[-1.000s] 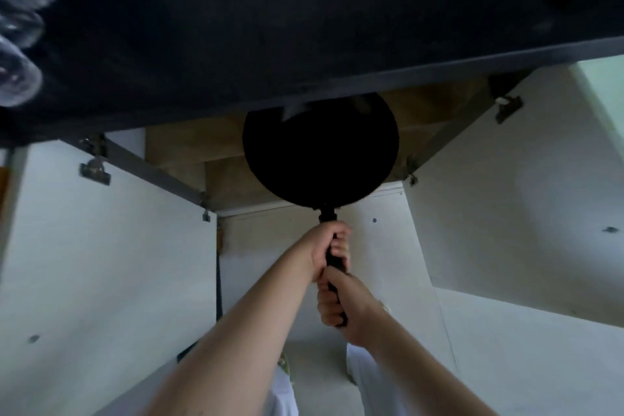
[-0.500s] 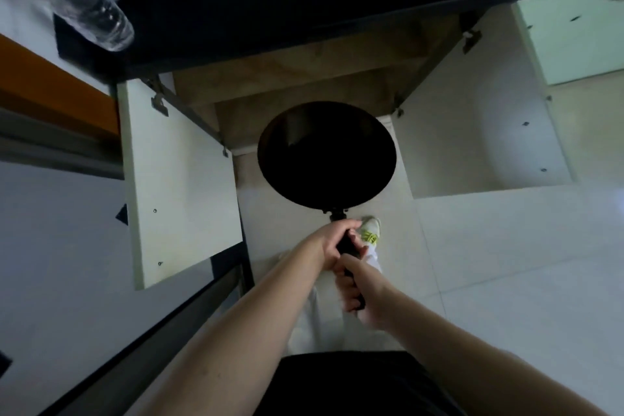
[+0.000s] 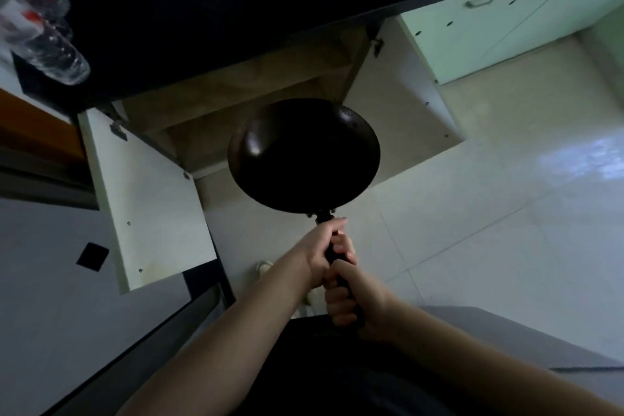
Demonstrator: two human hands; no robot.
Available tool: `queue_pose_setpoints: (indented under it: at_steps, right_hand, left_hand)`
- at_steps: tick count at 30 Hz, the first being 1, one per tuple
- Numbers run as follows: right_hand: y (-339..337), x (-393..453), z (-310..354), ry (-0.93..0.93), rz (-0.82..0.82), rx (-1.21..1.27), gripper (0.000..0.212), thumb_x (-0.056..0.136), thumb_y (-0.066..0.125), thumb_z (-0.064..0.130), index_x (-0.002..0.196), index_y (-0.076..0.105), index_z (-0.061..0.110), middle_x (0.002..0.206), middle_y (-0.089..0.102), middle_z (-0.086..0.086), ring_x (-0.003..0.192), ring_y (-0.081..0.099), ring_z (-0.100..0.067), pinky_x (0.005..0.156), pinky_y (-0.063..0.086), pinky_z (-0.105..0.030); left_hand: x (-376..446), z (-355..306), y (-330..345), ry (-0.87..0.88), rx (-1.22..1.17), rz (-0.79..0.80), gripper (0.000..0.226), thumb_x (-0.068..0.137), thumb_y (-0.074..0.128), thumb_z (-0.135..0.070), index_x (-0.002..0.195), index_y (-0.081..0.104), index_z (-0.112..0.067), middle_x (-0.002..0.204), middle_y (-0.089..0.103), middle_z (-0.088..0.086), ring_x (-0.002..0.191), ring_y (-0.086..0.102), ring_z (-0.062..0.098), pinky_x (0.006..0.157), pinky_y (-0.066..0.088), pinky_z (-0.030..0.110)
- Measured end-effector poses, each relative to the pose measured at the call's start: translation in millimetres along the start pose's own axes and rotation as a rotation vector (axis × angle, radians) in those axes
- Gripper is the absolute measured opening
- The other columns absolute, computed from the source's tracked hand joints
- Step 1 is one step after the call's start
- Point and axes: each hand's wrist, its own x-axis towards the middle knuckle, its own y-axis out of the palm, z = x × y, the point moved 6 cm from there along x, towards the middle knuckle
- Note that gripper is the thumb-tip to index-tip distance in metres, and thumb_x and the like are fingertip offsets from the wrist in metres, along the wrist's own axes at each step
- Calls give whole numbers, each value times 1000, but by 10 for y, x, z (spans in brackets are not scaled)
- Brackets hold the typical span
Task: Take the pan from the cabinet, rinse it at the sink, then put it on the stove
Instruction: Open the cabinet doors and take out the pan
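Note:
A round black pan (image 3: 304,155) hangs in the air in front of the open cabinet (image 3: 256,105), level with its opening and clear of it. Both hands grip its black handle. My left hand (image 3: 322,248) holds the handle close to the pan. My right hand (image 3: 354,297) holds the handle's near end, just behind the left. The cabinet's inside looks like bare wood. No sink or stove shows in this view.
Two white cabinet doors stand open: the left door (image 3: 148,203) and the right door (image 3: 408,121). A dark countertop (image 3: 219,3) overhangs the cabinet, with plastic bottles (image 3: 47,40) at its left end. Pale green cabinets (image 3: 499,27) are at the right. Light floor tiles (image 3: 489,230) lie below.
The pan has come out from under the countertop and away from the cabinet. The view has pulled back and up, showing more floor and both doors. Both hands keep their grip.

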Motion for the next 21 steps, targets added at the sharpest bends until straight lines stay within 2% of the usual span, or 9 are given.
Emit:
queue_pose_setpoints:
  at_steps: [6,11,21]
  right_hand:
    - [-171,-587,205,-129,52,19,40,90,37,13,50,41,20,46,24,5,33,19,-7,33,13,-16]
    - [-281,-766,476,-243,113,145,43,88,37,13,45,40,21,44,23,6,31,18,-6,29,12,-16]
    - [-543,-1243,1044,-423,200,253,33,84,43,15,52,37,21,44,24,8,30,19,-6,30,12,-16]
  left_hand:
    - [-156,131,643,32,146,28,41,92,51,-25,57,32,-19,38,24,-6,28,26,11,39,32,16]
    - [-181,40,1156,76,313,16,38,91,49,-21,59,30,-21,38,26,-8,28,26,10,38,32,17]
    - [-246,1,2117,129,525,25,42,91,50,-23,55,30,-20,40,28,-6,31,30,10,39,32,19]
